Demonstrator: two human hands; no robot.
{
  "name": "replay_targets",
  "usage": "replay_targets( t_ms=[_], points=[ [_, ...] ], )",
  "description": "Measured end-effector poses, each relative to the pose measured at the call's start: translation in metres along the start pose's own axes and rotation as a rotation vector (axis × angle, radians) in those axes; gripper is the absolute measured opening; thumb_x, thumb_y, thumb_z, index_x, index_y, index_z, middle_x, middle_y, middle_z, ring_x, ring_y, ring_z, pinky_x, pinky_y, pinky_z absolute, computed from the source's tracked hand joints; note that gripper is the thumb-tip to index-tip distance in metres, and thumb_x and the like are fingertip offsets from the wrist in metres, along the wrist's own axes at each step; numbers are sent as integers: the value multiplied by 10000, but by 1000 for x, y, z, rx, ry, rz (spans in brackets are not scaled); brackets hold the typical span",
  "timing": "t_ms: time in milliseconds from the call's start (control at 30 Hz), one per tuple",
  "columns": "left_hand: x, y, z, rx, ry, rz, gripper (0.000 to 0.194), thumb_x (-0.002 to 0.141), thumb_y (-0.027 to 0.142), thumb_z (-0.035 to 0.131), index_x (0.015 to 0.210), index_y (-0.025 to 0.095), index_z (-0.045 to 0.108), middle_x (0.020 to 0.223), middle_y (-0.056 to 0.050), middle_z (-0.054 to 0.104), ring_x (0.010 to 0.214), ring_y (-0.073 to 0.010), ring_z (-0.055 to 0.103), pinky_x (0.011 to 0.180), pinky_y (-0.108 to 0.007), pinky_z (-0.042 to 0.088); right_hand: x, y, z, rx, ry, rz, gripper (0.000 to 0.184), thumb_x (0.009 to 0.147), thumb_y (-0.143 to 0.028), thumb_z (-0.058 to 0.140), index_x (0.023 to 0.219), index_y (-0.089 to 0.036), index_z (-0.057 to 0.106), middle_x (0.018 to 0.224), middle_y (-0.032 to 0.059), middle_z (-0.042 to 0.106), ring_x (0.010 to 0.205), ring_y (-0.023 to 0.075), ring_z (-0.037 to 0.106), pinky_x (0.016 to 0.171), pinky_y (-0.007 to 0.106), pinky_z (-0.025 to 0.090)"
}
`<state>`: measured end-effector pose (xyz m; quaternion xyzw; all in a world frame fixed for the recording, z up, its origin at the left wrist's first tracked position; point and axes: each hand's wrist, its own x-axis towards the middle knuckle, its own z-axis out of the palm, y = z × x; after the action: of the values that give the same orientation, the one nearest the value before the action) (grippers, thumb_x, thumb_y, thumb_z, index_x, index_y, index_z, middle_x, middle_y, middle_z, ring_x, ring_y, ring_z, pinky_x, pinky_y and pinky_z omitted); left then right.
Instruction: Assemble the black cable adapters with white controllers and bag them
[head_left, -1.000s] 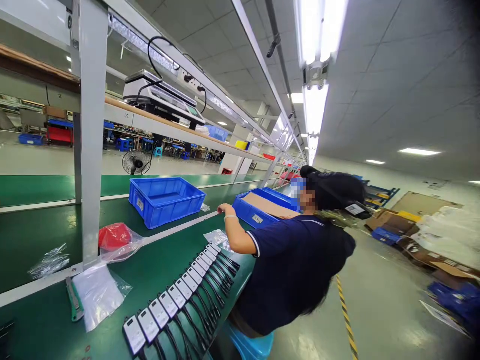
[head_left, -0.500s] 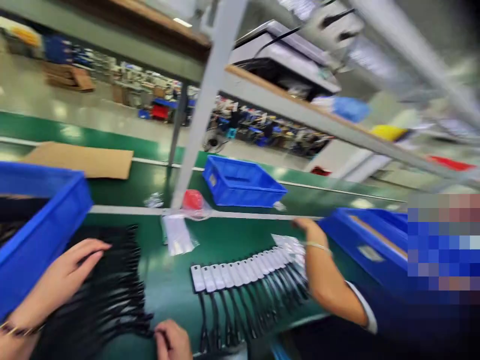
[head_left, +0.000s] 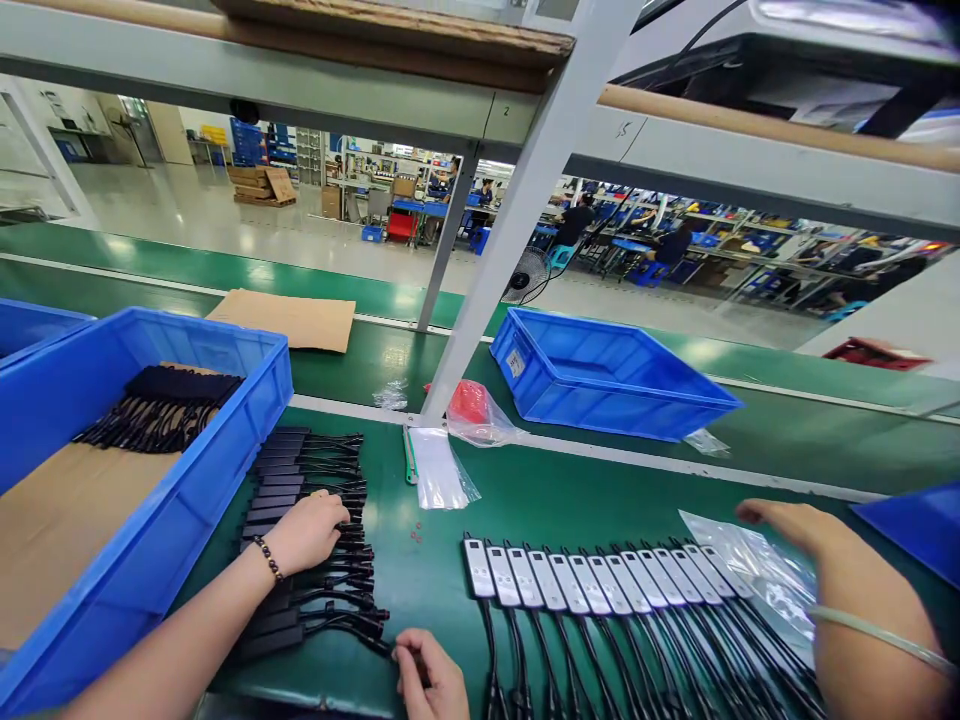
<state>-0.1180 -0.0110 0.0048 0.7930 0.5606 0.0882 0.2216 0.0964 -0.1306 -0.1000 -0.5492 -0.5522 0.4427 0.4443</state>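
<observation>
A column of flat black devices with cables (head_left: 281,490) lies on the green tabletop beside a blue bin. My left hand (head_left: 307,532), with a beaded bracelet at the wrist, reaches over the middle of it. Its fingers curl down among the cables, and what they grip is hidden. At the near end of the column, my right hand (head_left: 429,675) pinches the tip of a black cable (head_left: 360,632) between thumb and fingers. To the right lies a row of white-faced devices (head_left: 566,583), their black cables pointing towards me.
A blue bin (head_left: 225,480) with more black devices stands at left. Another blue bin (head_left: 611,385) sits beyond the metal post (head_left: 517,220). Clear bags (head_left: 442,470) and a red item in plastic (head_left: 469,402) lie near its foot. Another person's arm (head_left: 847,590) reaches in from the right.
My view has swung left and steadied, showing more of the left bin. My left hand's fingers, stretched out before, are now curled among the cables. The right hand stays at the cable end.
</observation>
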Motion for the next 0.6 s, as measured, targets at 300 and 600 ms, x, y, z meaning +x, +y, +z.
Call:
replay_targets(
  t_ms=[300, 600],
  points=[
    [20, -17, 14, -321, -19, -50, 211, 643, 89, 425, 782, 174, 559, 735, -11, 564, 692, -152, 514, 639, -259, 400, 48, -36, -12, 416, -69, 272, 291, 711, -425, 627, 742, -155, 522, 662, 37, 599, 516, 111, 520, 465, 205, 401],
    [27, -20, 21, -734, -79, -112, 198, 783, 294, 415, 799, 159, 559, 604, 24, 536, 533, -105, 451, 517, -221, 349, 140, -72, 36, 397, -134, 243, 190, 674, -302, 615, 735, -126, 577, 607, 1, 566, 497, 88, 504, 449, 190, 402]
  ],
)
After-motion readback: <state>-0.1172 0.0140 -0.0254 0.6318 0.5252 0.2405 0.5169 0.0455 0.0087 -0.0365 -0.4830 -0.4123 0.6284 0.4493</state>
